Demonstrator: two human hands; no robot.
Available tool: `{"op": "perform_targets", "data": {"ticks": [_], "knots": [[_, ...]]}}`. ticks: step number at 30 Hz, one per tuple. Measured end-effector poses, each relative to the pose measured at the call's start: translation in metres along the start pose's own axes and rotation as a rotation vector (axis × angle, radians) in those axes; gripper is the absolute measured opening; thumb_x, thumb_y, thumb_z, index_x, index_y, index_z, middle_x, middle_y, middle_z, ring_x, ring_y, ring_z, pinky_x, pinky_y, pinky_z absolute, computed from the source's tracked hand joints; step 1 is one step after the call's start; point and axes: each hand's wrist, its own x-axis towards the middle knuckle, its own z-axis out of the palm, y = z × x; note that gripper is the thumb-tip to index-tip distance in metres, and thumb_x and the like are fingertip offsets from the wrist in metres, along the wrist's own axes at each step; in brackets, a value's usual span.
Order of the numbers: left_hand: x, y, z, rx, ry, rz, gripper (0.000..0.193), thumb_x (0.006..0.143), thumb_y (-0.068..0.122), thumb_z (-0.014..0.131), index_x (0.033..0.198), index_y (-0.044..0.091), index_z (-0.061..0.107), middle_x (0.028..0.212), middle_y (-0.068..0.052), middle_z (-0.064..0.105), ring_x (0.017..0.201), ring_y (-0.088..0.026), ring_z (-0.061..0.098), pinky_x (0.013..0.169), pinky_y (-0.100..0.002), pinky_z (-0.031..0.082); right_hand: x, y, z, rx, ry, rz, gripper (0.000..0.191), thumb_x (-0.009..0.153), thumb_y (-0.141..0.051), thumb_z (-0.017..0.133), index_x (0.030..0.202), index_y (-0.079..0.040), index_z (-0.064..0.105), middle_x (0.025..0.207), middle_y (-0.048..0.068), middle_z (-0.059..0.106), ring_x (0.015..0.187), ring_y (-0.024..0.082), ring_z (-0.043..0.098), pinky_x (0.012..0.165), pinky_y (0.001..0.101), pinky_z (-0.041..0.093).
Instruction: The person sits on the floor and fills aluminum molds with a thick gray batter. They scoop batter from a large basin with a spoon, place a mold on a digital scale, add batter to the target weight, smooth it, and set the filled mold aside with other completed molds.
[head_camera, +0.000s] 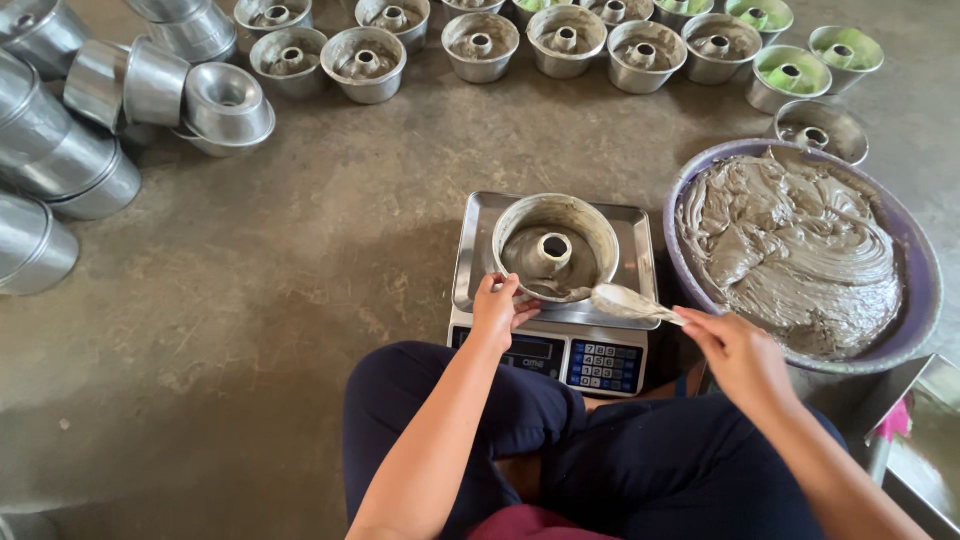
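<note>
The left hand (495, 312) is gripping the half-filled ring mould (555, 248) on the scale (480, 245); the right hand (735, 350) is clenching a spoon (625, 300) at the mould's five o'clock. Filled moulds (480, 45) are lining twelve o'clock; empties (225, 105) are waiting at ten.

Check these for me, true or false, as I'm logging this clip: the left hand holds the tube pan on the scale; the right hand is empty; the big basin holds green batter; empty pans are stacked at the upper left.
1. The left hand holds the tube pan on the scale: true, at its near rim.
2. The right hand is empty: false, it holds a spoon.
3. The big basin holds green batter: false, its batter is grey-brown.
4. Empty pans are stacked at the upper left: true.
</note>
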Motion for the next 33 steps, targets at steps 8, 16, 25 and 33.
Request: {"op": "perform_targets", "data": {"ticks": [8,16,25,33], "knots": [[-0.011,0.005,0.005,0.081,0.003,0.084,0.022,0.100,0.020,0.058,0.114,0.005,0.048,0.100,-0.015,0.060,0.079,-0.035,0.075,0.070,-0.046,0.063,0.031,-0.002,0.087,1.159,-0.412,0.642,0.043,0.104,-0.034,0.053,0.107,0.005,0.070,0.061,-0.004,0.043,0.048,0.007,0.032,0.043,0.0248,0.027],[-0.010,0.005,0.001,0.109,-0.010,0.134,0.022,0.099,0.018,0.057,0.111,0.001,0.051,0.098,-0.015,0.061,0.076,-0.033,0.076,0.072,-0.044,0.064,0.001,0.049,0.076,0.630,-0.484,0.762,0.051,0.104,-0.044,0.054,0.097,0.005,0.067,0.062,0.000,0.046,0.048,0.010,0.035,0.044,0.0273,0.029],[-0.051,0.025,0.033,0.495,-0.024,0.375,0.020,0.098,0.017,0.061,0.112,0.004,0.054,0.100,-0.010,0.066,0.079,-0.023,0.074,0.065,-0.037,0.065,0.044,0.070,0.002,0.167,-0.196,0.286,0.039,0.102,-0.039,0.056,0.114,-0.007,0.075,0.074,0.012,0.069,0.066,0.024,0.063,0.063,0.0388,0.050],[-0.101,0.016,0.066,0.882,-0.059,0.853,0.021,0.092,0.015,0.073,0.102,0.005,0.058,0.089,-0.013,0.069,0.082,-0.033,0.069,0.072,-0.042,0.054,0.048,0.080,0.039,-0.205,-0.350,0.137,0.034,0.103,-0.036,0.053,0.113,-0.015,0.077,0.090,0.016,0.076,0.084,0.038,0.072,0.080,0.0481,0.055]]}}
